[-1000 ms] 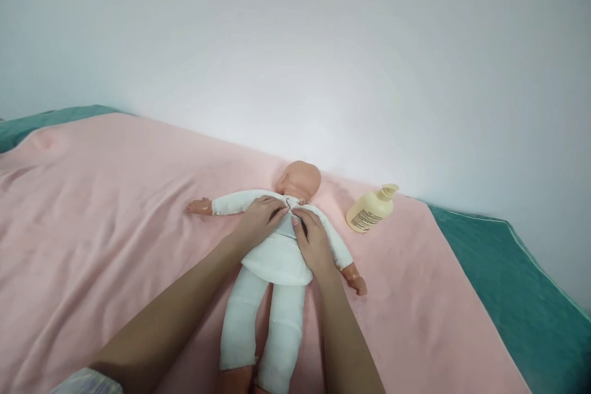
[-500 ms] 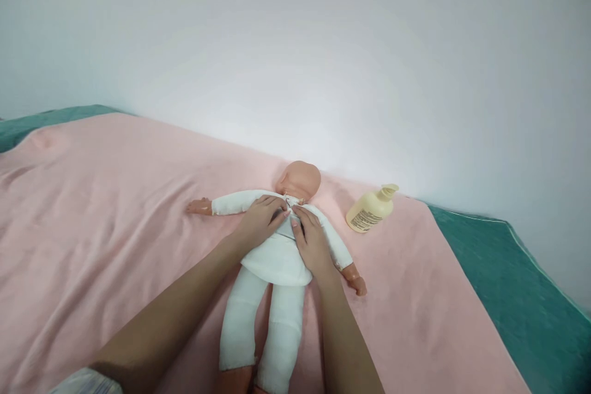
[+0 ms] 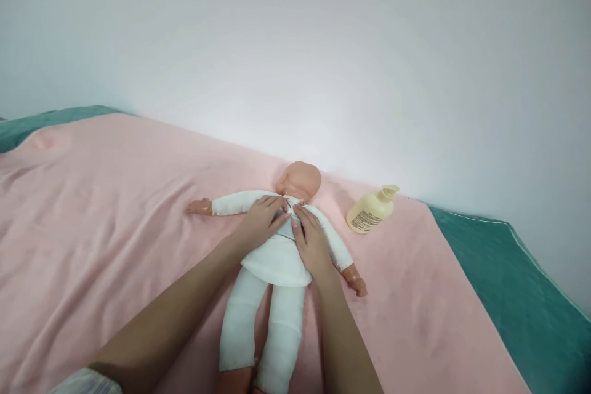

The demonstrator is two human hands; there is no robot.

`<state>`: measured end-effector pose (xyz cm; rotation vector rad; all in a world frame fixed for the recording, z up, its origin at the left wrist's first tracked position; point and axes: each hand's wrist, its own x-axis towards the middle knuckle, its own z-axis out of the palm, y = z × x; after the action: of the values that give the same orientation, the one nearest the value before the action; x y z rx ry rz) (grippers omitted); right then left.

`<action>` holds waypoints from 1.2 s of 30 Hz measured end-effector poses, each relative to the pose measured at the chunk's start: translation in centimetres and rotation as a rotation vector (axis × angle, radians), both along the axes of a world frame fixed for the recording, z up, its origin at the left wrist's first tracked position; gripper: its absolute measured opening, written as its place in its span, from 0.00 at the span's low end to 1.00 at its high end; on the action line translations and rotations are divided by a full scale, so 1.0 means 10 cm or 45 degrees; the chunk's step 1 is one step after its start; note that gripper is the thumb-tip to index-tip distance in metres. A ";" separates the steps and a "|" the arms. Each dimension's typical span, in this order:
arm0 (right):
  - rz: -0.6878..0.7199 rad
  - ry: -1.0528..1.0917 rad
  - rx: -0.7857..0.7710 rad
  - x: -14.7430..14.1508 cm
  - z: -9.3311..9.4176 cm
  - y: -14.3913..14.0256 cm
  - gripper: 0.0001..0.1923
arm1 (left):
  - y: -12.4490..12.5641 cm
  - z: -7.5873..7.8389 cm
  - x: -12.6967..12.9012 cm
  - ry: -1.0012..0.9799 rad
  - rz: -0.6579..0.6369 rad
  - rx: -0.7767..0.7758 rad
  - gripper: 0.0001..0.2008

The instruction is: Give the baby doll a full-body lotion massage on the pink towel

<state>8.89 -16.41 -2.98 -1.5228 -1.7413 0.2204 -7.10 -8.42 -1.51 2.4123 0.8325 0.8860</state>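
the left hand [image 3: 263,221] and right hand [image 3: 314,245] lie flattened, fingers loosely extended, on the upper body of the doll [image 3: 277,263], partly covering it. the doll lies mid-scene on a pink blanket [image 3: 115,197], head far, legs near. right of it stands a yellow pump bottle [image 3: 370,212].

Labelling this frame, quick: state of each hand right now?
Left hand: open, resting on the doll at its upper torso; no grip visible.
Right hand: open, resting there too; no grip visible.
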 end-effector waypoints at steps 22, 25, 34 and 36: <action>0.520 0.214 -0.390 0.08 0.63 -0.52 0.13 | -0.37 0.77 -0.51 0.290 -0.425 -0.278 0.13; 0.636 0.143 -0.495 0.03 0.62 -0.54 0.11 | -0.39 0.76 -0.59 0.382 -0.619 -0.398 0.09; 0.540 0.008 -0.525 -0.16 0.54 -0.52 0.10 | -0.25 0.39 -0.50 0.347 -0.717 -0.473 0.08; 0.532 -0.009 -0.520 -0.19 0.54 -0.51 0.11 | -0.24 0.34 -0.47 0.349 -0.694 -0.490 0.06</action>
<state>7.01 -21.52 2.43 -1.4090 -2.0975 0.8257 -11.85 -10.78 1.93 2.2560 0.3482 0.1701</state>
